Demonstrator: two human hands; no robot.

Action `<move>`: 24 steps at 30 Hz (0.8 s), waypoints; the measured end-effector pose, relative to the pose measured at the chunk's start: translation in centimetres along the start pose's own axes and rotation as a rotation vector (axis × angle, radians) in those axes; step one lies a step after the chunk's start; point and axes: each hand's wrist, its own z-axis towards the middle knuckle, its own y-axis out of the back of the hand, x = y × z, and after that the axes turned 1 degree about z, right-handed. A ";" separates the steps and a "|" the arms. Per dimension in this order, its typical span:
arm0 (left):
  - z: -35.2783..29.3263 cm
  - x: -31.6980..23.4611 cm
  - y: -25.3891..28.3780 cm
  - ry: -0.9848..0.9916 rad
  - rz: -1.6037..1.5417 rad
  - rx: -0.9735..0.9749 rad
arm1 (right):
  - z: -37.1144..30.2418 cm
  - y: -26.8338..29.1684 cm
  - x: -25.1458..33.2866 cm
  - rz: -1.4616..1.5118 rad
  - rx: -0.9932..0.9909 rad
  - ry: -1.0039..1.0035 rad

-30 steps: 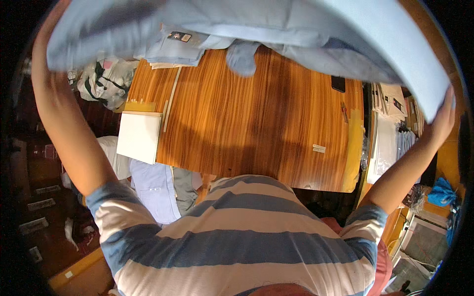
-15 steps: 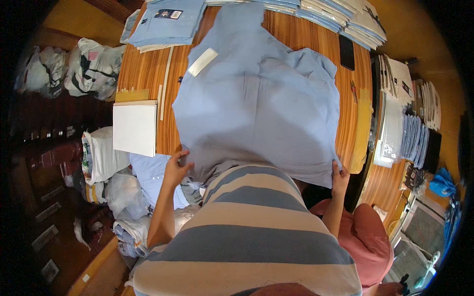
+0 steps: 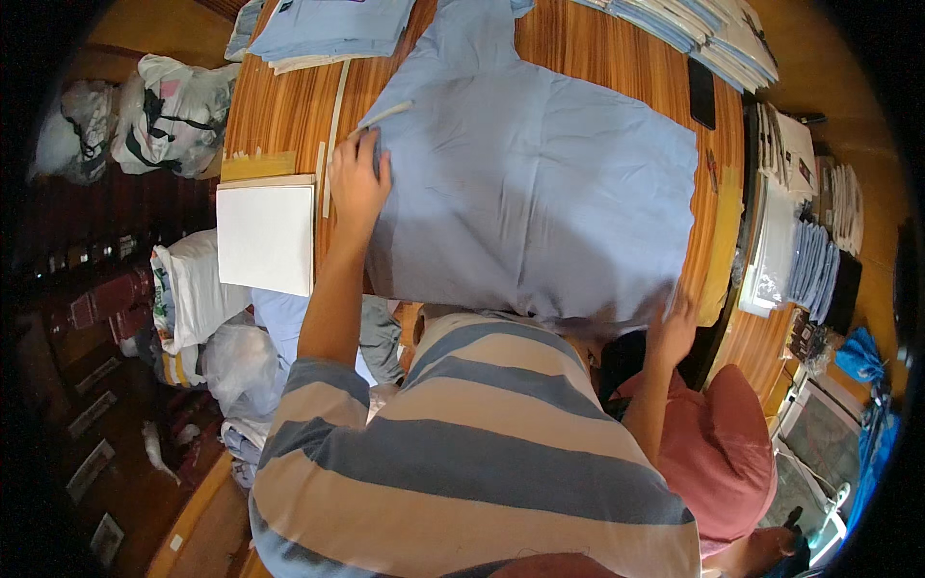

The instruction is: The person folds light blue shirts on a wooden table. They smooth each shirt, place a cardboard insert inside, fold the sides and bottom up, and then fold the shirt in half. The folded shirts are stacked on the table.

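Note:
A light blue shirt (image 3: 540, 183) lies spread over the wood-grain table (image 3: 597, 53), one part stretching up to the far edge. My left hand (image 3: 358, 188) is at the shirt's left edge, its fingers curled on the cloth with the thumb to the right. Just beyond those fingertips a narrow white strip (image 3: 390, 114) sits on the shirt, tilted so that mostly its edge shows. At the near right corner, my right hand (image 3: 672, 329) touches the hem; its fingers are smeared by motion.
Folded blue shirts (image 3: 332, 29) are piled at the far left, with more stacks (image 3: 674, 24) at the far right. A black phone (image 3: 702, 93) and small scissors (image 3: 712, 170) lie along the right side. White boards (image 3: 265, 236) rest at the left edge; plastic-wrapped bundles (image 3: 178, 116) stand beyond.
My left hand has moved from the near left corner up the shirt's left edge. The shirt's right side has spread flatter and farther right. The white strip has tipped up from lying flat.

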 end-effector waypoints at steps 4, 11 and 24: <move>3.0 3.0 -0.1 0.101 0.012 -0.094 | 7.1 -2.3 9.1 0.284 0.000 0.361; 0.0 -2.1 1.4 -0.237 0.044 0.076 | 10.2 -5.1 5.9 0.288 0.011 0.277; 15.0 -14.1 -10.1 -0.474 0.140 0.255 | 29.5 -11.6 11.4 0.237 -0.121 0.376</move>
